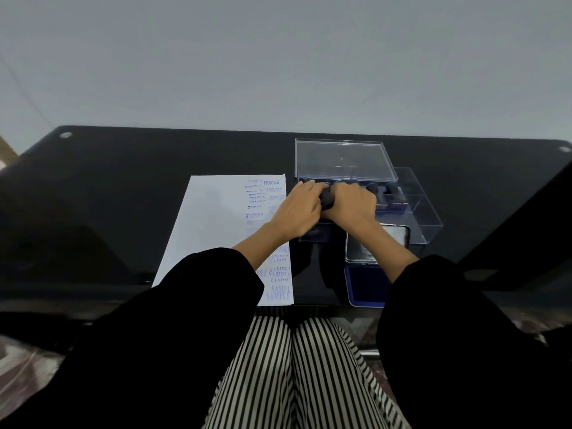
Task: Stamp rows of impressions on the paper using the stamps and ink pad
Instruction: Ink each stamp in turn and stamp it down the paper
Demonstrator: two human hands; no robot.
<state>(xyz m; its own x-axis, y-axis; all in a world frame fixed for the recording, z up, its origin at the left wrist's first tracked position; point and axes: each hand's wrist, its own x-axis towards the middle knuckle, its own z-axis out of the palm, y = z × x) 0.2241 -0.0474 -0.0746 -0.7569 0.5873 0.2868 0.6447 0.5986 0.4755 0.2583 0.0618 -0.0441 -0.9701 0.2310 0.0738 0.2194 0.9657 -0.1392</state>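
A white sheet of paper (213,224) lies on the black table, with blue impressions (FRAGILE, AMENDED, SAMPLE) down its right side. Right of it stands a clear plastic stamp box (414,209) with several black-handled stamps (391,188) in a row. My left hand (297,212) and my right hand (353,202) meet over the box's left part, both holding one black stamp (325,199) between them. The blue ink pad (363,287) lies open near the table's front edge, its lid (393,235) raised behind it, partly hidden by my right forearm.
The box's clear lid (340,159) leans up behind the stamps. The black glass table (108,196) stretches left of the paper; its front edge runs just above my striped-trousered knees (291,366).
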